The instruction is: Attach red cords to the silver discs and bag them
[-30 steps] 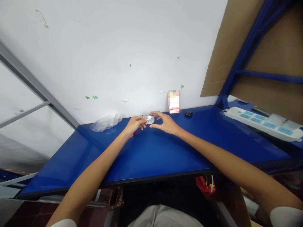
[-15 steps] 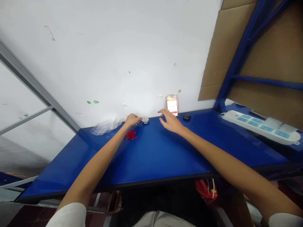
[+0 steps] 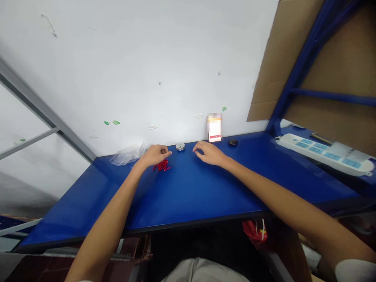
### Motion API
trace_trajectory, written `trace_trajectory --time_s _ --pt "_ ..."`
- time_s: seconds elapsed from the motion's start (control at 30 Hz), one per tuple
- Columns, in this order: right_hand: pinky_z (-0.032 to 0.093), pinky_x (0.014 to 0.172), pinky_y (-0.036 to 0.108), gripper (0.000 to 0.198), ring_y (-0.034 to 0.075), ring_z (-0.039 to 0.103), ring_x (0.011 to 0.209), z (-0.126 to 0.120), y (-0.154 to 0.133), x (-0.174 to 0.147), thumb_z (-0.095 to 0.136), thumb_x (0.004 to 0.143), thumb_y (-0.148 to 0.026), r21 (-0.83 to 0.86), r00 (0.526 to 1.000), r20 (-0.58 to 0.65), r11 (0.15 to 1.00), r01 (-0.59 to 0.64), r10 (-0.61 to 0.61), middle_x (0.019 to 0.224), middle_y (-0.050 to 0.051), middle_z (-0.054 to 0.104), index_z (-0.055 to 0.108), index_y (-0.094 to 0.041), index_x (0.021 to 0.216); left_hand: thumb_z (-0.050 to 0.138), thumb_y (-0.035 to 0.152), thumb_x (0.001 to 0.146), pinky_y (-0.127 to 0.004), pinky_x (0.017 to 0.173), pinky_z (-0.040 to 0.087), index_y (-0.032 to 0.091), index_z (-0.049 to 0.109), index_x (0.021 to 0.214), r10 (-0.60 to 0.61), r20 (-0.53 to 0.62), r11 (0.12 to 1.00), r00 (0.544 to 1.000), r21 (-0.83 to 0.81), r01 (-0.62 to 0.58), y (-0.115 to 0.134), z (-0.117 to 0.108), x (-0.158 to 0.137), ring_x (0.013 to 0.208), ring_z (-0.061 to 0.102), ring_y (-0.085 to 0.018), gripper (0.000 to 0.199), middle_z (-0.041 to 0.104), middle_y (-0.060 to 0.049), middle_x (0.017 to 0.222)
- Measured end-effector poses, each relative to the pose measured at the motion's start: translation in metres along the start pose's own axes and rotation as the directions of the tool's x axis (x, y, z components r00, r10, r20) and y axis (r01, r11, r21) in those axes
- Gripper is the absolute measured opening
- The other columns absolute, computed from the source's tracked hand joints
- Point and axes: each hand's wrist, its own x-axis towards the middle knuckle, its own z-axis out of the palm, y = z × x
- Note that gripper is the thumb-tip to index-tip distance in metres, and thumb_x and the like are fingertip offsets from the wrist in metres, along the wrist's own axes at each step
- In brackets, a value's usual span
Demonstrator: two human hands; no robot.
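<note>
My left hand (image 3: 154, 155) hovers just above a small heap of red cord-like pieces (image 3: 161, 165), its fingers curled and the thumb held apart; nothing shows in it. To its right, near the wall, a round silver metal disc (image 3: 180, 147) lies on the blue table (image 3: 188, 188). My right hand (image 3: 210, 153) is on the other side of the disc, fingers loosely bent with a gap to the thumb and nothing between them. Neither hand touches the disc.
A phone (image 3: 214, 129) with a lit screen leans against the wall behind my right hand. Beside it lies a small black object (image 3: 233, 142). Clear plastic wrap (image 3: 126, 154) lies at the back left. A white power strip (image 3: 324, 154) is at the right.
My left hand has let go of the silver disc and drawn back to the left, over the red pieces. My right hand has shifted slightly, its fingers more bent.
</note>
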Motion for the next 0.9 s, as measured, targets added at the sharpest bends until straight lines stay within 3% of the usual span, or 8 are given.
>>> trace_trajectory --time_s 0.17,0.3,0.47,0.57,0.73,0.9 --pt "0.058 0.095 0.045 0.02 0.027 0.073 0.102 0.006 0.008 -0.001 0.061 0.097 -0.017 0.011 0.996 0.086 1.0 0.027 -0.028 0.109 0.007 0.077 0.078 -0.025 0.103 0.082 0.045 0.076 -0.028 0.07 0.048 0.022 0.077 0.091 0.007 0.241 0.999 0.97 -0.043 0.003 -0.014 -0.021 -0.005 0.082 0.072 -0.023 0.028 0.08 -0.006 0.089" --pt "0.057 0.1 0.048 0.019 0.03 0.07 0.111 0.009 0.011 -0.003 0.062 0.098 -0.021 0.005 0.986 0.143 0.997 0.083 -0.083 0.113 0.01 0.075 0.079 -0.025 0.107 0.083 0.027 0.068 -0.028 0.065 0.046 0.024 0.078 0.092 -0.04 0.326 0.998 0.944 -0.033 0.054 -0.02 -0.016 -0.004 0.078 0.072 -0.022 0.025 0.08 -0.003 0.087" --pt "0.056 0.103 0.049 0.022 0.031 0.068 0.116 0.005 0.008 -0.004 0.061 0.1 -0.026 -0.001 0.977 0.194 0.996 0.089 -0.087 0.117 0.011 0.073 0.078 -0.025 0.114 0.081 0.02 0.069 -0.027 0.065 0.045 0.022 0.075 0.083 -0.018 0.286 0.999 0.958 -0.022 0.025 -0.019 -0.005 0.0 0.071 0.069 -0.019 0.015 0.077 -0.002 0.078" --pt "0.055 0.104 0.048 0.024 0.031 0.066 0.119 0.001 0.005 -0.004 0.059 0.101 -0.026 0.004 0.971 0.231 0.997 0.071 -0.07 0.12 0.012 0.072 0.077 -0.023 0.116 0.075 0.021 0.078 -0.027 0.069 0.046 0.021 0.075 0.09 0.006 0.328 0.999 0.945 0.036 -0.019 -0.018 -0.007 -0.001 0.075 0.07 -0.018 0.012 0.078 -0.002 0.082" --pt "0.054 0.103 0.048 0.025 0.032 0.065 0.121 -0.003 0.001 -0.004 0.059 0.101 -0.028 -0.014 0.964 0.263 0.999 0.051 -0.046 0.122 0.013 0.071 0.076 -0.023 0.119 0.067 0.016 0.082 -0.027 0.071 0.047 0.018 0.078 0.098 0.033 0.297 0.992 0.954 0.109 -0.068 -0.019 -0.014 -0.003 0.079 0.07 -0.018 0.019 0.079 -0.004 0.089" --pt "0.054 0.102 0.048 0.026 0.032 0.064 0.122 -0.003 0.0 -0.005 0.06 0.101 -0.029 -0.019 0.96 0.278 0.998 0.056 -0.048 0.124 0.013 0.07 0.075 -0.022 0.121 0.065 0.026 0.089 -0.028 0.077 0.047 0.019 0.081 0.093 0.11 0.27 0.985 0.956 0.101 -0.142 -0.024 -0.018 -0.002 0.082 0.07 -0.018 0.018 0.08 -0.004 0.092"
